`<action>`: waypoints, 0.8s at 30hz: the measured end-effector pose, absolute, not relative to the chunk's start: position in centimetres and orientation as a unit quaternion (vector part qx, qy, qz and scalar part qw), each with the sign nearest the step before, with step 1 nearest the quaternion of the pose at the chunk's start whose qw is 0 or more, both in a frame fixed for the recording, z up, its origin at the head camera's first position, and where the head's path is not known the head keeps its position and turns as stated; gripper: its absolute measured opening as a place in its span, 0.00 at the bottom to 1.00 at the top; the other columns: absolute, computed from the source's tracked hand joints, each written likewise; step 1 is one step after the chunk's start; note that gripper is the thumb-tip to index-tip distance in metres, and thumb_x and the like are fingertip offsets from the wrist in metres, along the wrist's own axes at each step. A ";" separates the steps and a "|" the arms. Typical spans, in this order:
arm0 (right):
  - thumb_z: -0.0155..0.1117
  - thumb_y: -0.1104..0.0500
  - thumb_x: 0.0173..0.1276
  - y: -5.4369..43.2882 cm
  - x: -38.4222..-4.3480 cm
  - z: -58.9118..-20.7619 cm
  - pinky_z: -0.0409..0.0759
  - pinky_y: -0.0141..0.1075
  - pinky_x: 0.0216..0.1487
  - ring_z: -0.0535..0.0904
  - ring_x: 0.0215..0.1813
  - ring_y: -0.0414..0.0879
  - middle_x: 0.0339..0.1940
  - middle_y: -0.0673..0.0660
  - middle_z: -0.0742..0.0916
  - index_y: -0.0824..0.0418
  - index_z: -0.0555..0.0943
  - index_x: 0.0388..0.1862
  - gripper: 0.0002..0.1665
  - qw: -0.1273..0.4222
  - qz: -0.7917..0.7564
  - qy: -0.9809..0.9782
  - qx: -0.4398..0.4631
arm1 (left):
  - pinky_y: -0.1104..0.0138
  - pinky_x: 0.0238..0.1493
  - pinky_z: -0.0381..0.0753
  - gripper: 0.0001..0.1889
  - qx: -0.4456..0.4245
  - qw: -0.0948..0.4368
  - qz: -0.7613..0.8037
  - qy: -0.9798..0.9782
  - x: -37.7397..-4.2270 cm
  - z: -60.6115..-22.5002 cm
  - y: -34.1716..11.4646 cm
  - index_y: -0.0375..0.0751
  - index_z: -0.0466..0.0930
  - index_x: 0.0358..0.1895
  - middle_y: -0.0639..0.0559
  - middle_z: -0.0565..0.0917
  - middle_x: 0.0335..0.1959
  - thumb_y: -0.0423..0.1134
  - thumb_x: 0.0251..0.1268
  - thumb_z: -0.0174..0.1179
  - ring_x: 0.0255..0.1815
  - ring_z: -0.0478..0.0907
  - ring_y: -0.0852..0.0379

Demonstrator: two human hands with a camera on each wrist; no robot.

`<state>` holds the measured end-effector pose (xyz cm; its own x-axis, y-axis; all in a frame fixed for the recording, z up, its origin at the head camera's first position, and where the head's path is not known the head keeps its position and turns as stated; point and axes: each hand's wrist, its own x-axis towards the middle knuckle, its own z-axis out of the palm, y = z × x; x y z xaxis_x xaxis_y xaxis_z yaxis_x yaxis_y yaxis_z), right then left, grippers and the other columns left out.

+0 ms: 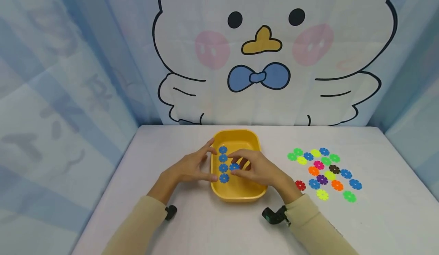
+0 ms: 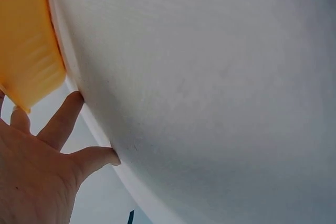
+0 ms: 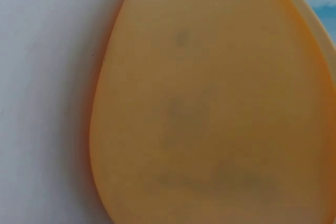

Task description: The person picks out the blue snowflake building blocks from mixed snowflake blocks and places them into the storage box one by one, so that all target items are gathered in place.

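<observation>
from my far place i see a curtain (image 1: 260, 106) and a white table (image 1: 192, 220) before it. on the table stands a yellow tray (image 1: 236, 199). the left hand (image 1: 189, 166) has its fingers spread wide, with the tips touching the left rim of the tray; it does not grasp. the right hand (image 1: 256, 167) is over the tray, its thumb and fingers curled and a little apart, and it pinches a blue disc (image 1: 234, 166) just beside a column of four blue discs (image 1: 223, 167) in the tray. to the right, on the table, loose discs (image 1: 322, 179) in many colours lie scattered.
</observation>
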<state>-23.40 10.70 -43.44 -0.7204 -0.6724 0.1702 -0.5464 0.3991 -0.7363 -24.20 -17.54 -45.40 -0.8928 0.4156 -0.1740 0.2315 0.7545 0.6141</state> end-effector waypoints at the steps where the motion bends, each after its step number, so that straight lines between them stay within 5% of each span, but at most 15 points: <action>1: 0.74 0.52 0.68 10.6 -23.4 -43.4 0.88 0.39 0.46 0.82 0.47 0.44 0.52 0.49 0.86 0.53 0.80 0.65 0.27 0.080 -0.403 0.835 -0.364 | 0.43 0.69 0.75 0.51 0.175 0.154 0.304 0.924 -24.2 -45.4 -17.5 0.66 0.58 0.77 0.69 0.48 0.84 0.70 0.48 0.72 0.74 0.71 0.45; 5: 0.74 0.54 0.68 10.2 -23.5 -43.2 0.88 0.42 0.50 0.82 0.49 0.46 0.53 0.53 0.87 0.55 0.80 0.64 0.27 0.094 -0.384 0.842 -0.367 | 0.42 0.69 0.74 0.48 0.175 0.159 0.304 0.923 -24.1 -45.2 -17.5 0.68 0.61 0.74 0.73 0.44 0.84 0.70 0.48 0.73 0.75 0.71 0.45; 11: 0.74 0.55 0.68 9.1 -23.7 -43.4 0.87 0.40 0.52 0.83 0.50 0.48 0.49 0.54 0.88 0.60 0.82 0.61 0.24 0.142 -0.367 0.834 -0.386 | 0.41 0.71 0.72 0.54 0.185 0.157 0.315 0.917 -24.1 -45.3 -17.7 0.67 0.54 0.79 0.69 0.54 0.83 0.67 0.49 0.75 0.75 0.71 0.44; 15: 0.74 0.57 0.68 8.1 -23.6 -44.0 0.85 0.37 0.53 0.84 0.49 0.47 0.48 0.51 0.89 0.59 0.84 0.56 0.19 0.169 -0.355 0.834 -0.387 | 0.41 0.70 0.72 0.52 0.196 0.161 0.320 0.913 -24.1 -45.4 -17.8 0.65 0.57 0.78 0.71 0.45 0.85 0.66 0.50 0.75 0.74 0.71 0.43; 24: 0.78 0.52 0.64 6.9 -23.4 -44.8 0.81 0.37 0.55 0.82 0.46 0.42 0.43 0.43 0.89 0.49 0.87 0.49 0.15 0.162 -0.300 0.850 -0.402 | 0.43 0.69 0.74 0.53 0.193 0.154 0.322 0.914 -24.1 -45.4 -18.0 0.66 0.58 0.77 0.72 0.46 0.84 0.70 0.47 0.74 0.74 0.72 0.43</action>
